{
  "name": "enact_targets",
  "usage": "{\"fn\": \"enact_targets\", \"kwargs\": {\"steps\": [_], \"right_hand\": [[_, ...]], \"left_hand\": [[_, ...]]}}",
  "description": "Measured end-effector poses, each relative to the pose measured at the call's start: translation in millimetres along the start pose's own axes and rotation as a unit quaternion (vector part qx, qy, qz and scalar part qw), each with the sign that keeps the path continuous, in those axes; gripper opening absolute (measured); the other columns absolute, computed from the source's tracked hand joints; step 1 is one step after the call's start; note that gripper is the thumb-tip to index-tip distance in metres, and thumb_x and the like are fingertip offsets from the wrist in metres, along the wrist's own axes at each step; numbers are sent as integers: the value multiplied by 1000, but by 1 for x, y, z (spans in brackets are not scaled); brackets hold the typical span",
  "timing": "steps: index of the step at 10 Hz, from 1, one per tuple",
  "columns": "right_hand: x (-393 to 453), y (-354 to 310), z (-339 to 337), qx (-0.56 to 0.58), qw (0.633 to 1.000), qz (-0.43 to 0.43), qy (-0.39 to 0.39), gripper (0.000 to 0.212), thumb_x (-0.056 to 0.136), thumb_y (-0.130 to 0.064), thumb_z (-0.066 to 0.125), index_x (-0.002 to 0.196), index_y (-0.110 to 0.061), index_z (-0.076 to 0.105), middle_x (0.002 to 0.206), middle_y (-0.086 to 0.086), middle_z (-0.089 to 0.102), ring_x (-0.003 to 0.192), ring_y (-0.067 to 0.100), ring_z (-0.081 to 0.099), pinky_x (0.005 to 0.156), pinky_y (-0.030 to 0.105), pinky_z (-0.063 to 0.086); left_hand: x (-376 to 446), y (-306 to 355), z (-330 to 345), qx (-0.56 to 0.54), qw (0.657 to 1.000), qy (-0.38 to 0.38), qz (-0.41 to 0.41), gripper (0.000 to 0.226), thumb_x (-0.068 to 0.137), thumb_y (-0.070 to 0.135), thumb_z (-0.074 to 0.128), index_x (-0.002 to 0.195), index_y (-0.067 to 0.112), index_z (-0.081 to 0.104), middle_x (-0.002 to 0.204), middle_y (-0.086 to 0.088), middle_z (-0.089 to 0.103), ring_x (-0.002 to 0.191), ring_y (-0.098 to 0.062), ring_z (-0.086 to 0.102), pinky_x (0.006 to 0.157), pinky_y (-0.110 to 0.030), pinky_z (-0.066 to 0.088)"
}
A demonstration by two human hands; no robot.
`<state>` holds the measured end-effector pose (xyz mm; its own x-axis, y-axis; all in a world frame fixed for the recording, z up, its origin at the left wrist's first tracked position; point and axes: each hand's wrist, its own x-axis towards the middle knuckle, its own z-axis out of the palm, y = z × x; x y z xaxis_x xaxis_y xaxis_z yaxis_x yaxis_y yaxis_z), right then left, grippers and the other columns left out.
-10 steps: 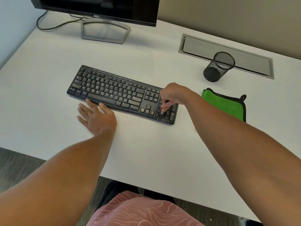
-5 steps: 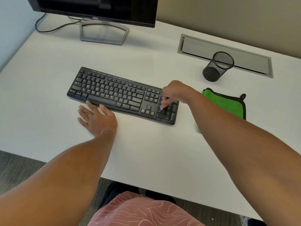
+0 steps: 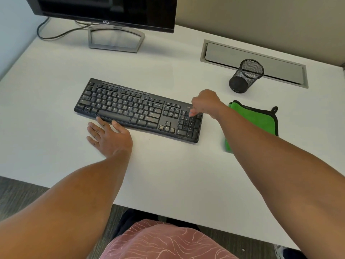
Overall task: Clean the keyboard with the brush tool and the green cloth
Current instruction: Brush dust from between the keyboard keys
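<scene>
Black keyboard (image 3: 138,109) flat on white counter (image 3: 168,174). Left hand (image 3: 109,136) flat, fingers spread, at its near edge. Right hand (image 3: 205,104) curled over numpad; grip contents blurred, cannot tell. Green cloth (image 3: 255,118) just right.

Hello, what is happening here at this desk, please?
A person is cleaning a black keyboard on a white desk. The right hand is curled over the number pad at the keyboard's right end, apparently working a small tool there, though the tool itself is too blurred to make out. The left hand lies flat on the desk against the keyboard's near edge. The green cloth lies unused to the right.
</scene>
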<state>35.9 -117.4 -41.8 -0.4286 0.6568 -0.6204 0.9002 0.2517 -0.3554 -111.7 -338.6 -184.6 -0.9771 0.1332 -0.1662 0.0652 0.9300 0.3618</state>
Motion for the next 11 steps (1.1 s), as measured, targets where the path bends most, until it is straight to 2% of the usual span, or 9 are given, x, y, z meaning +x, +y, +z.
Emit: {"fn": "enact_targets", "kwargs": {"steps": [2,3,4,5,6,7,8,9,11], "right_hand": [[-3,4,7,50,991,52,-116,26,96,-17,58,108,2,70,90,11,75,75,15,64,56,13,47],[-5,0,1,91,987,82,-103,25,94,-10,59,110,6,69,72,3,72,68,10,68,58,14,52],[-7,-2,-1,73,996,49,5,31,94,-31,62,107,-5,73,71,-2,54,73,16,52,53,23,30],[-4,1,4,46,998,24,-29,25,94,-26,62,89,-2,68,71,3,61,82,22,55,57,24,39],[-4,4,14,200,969,115,-89,14,92,-1,52,88,6,64,67,12,73,83,22,72,73,23,59],[4,7,11,181,978,76,-74,21,90,6,48,103,19,57,78,22,73,78,24,74,84,26,58],[6,7,-4,173,983,67,-6,30,95,-19,60,115,2,66,80,12,73,71,22,59,55,24,45],[3,11,-6,164,983,66,52,31,93,-25,63,114,-3,68,89,10,65,76,22,57,53,22,40],[-4,14,12,149,977,97,-119,21,91,7,48,103,19,61,94,24,73,89,23,74,75,20,57]], "left_hand": [[0,0,1,3,1000,0,0,64,105,45,13,162,17,5,169,-12,1,156,-24,-5,125,-46,-6],[1,0,2,5,1000,-2,-2,65,105,45,12,162,17,5,169,-12,1,156,-24,-5,125,-47,-5],[2,-1,3,7,1000,-2,-2,65,104,46,11,162,17,4,169,-11,1,156,-24,-5,125,-47,-5],[2,0,3,8,1000,-2,-2,65,104,46,11,162,17,4,169,-11,1,156,-24,-5,125,-47,-5],[1,-1,2,8,1000,-4,-1,65,104,46,11,162,17,3,169,-11,0,156,-24,-5,125,-47,-5],[1,-1,2,8,1000,-4,-1,65,104,46,10,162,17,3,169,-11,0,156,-24,-6,125,-47,-5],[2,-1,2,7,1000,-4,-3,65,104,46,10,162,17,3,169,-11,0,156,-24,-6,125,-47,-6],[1,-1,2,8,1000,-4,-1,65,104,46,11,162,17,3,169,-11,0,156,-24,-6,125,-47,-6],[1,0,1,6,1000,-3,-3,65,104,46,11,162,17,3,169,-11,0,156,-24,-5,125,-47,-5]]}}
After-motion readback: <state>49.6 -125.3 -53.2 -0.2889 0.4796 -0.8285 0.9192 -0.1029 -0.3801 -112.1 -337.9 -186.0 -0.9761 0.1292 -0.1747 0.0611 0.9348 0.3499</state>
